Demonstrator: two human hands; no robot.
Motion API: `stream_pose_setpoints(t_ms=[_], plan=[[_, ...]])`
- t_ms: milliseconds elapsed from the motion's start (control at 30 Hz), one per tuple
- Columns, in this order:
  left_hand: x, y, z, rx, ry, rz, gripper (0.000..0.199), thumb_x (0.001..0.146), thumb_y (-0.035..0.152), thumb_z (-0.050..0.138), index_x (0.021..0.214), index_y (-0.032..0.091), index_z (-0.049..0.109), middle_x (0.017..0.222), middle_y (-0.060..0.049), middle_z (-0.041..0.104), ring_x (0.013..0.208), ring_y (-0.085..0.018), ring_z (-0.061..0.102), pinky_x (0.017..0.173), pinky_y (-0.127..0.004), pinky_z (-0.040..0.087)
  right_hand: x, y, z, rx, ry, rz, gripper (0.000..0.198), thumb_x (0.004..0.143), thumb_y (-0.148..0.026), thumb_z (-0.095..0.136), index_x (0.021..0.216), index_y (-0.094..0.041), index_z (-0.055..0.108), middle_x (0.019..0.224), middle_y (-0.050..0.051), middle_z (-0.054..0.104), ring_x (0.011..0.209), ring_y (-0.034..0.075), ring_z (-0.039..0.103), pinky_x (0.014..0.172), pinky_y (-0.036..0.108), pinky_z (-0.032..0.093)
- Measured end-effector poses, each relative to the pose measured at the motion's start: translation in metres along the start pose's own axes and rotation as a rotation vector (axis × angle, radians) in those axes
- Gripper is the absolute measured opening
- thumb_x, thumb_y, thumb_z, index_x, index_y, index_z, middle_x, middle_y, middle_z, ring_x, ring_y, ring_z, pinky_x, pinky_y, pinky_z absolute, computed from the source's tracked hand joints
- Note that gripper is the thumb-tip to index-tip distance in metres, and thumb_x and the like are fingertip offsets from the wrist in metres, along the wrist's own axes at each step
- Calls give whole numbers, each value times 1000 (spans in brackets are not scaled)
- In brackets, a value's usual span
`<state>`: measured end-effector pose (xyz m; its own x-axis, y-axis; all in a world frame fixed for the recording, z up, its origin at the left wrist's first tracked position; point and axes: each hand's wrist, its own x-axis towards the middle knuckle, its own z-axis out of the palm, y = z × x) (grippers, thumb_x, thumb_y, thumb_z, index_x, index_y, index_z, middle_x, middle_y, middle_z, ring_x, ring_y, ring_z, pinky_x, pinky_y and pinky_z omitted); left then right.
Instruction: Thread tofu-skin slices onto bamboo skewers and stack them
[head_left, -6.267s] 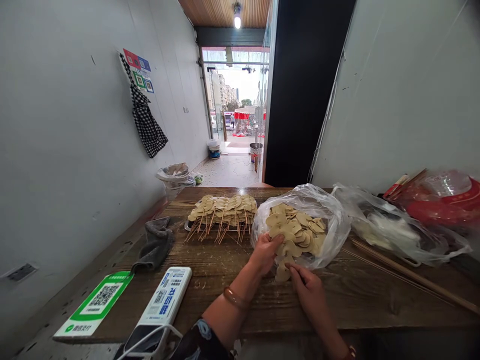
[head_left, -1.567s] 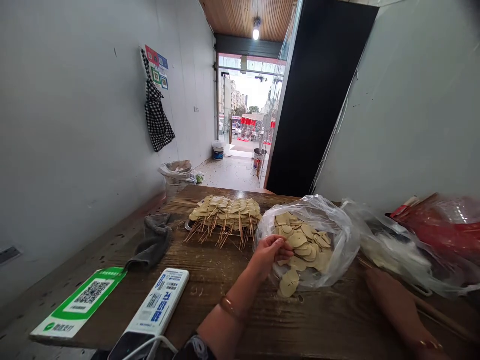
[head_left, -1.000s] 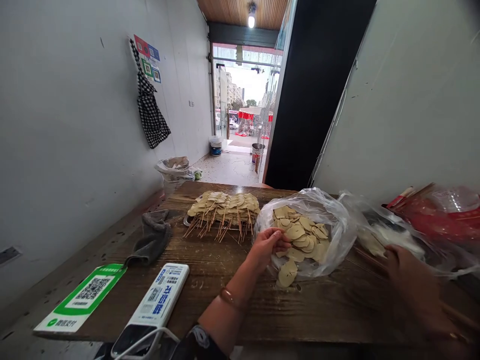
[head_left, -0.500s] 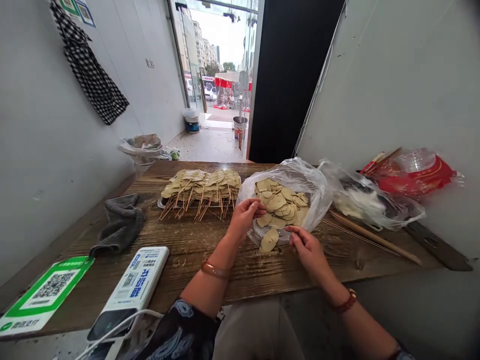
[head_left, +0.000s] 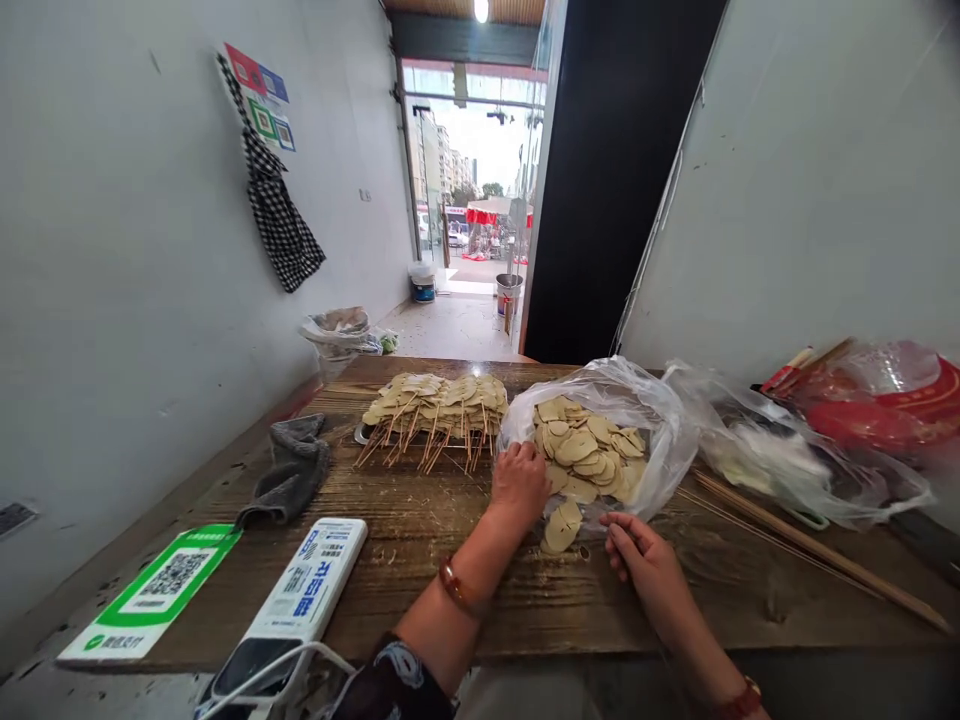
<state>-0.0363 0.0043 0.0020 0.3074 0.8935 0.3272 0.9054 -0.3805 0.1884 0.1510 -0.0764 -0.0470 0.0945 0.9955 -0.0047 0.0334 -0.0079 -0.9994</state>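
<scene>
My left hand [head_left: 520, 482] is at the near left edge of a clear plastic bag [head_left: 670, 440], its fingers curled down beside the slices. Its fingertips are hidden, so what they hold does not show. Inside the open bag lies a heap of thin, pale yellow-beige slices [head_left: 581, 447]. My right hand [head_left: 637, 556] is just right of the bag's near edge, thumb and forefinger pinched; I cannot make out what is between them. Between my hands, a few slices [head_left: 561, 527] lie overlapped at the bag's mouth. Left of the bag, a metal tray [head_left: 361, 434] carries stacked skewered slices [head_left: 439, 400], sticks towards me.
Bare bamboo skewers [head_left: 810, 545] lie at the right, near another plastic bag [head_left: 780, 455] and red packaging [head_left: 885, 400]. On the left are a grey cloth [head_left: 289, 470], a green QR-code card [head_left: 161, 590] and a white box-shaped device [head_left: 311, 580] with a cable.
My left hand has turned knuckles-up and lowered at the bag's left edge. My right hand stays pinched near the slices at the bag's mouth. The view has tilted up and swung left.
</scene>
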Motion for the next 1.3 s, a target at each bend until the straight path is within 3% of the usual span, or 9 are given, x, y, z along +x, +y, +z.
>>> stream_pose_setpoints(t_ms=[367,767,967,1167,1300], plan=[[-1,0,2,42,-70,-46,24,75,22,55,97,14,62,110,-14,55,105,-29,46,86,-41,35,-2,1,1,2,28,15,44,74,-53,62,97,-16,64,65,0,57,50,12,49,44,21,36],[-2,-1,2,-6,-73,55,19,82,20,47,94,20,61,96,-11,64,100,-28,51,82,-42,34,-1,3,2,18,36,-9,43,75,-52,62,97,-15,64,65,0,56,50,11,48,43,21,35],[0,0,6,-126,-14,-37,30,78,17,49,107,17,60,100,-13,66,98,-29,53,83,-42,34,-4,-1,4,-13,37,-14,41,75,-51,62,96,-16,65,65,0,57,51,11,49,44,21,35],[0,1,5,-125,-40,-44,16,80,22,49,82,20,65,90,-9,66,93,-25,55,81,-38,36,-1,3,2,-83,51,-81,42,73,-52,63,93,-15,70,64,2,59,55,14,50,50,23,39],[-1,1,3,-178,25,-27,14,79,21,49,76,19,63,87,-8,65,90,-24,55,80,-37,36,-1,3,2,-140,41,-109,39,75,-50,62,90,-15,71,70,4,64,57,14,50,53,24,40]])
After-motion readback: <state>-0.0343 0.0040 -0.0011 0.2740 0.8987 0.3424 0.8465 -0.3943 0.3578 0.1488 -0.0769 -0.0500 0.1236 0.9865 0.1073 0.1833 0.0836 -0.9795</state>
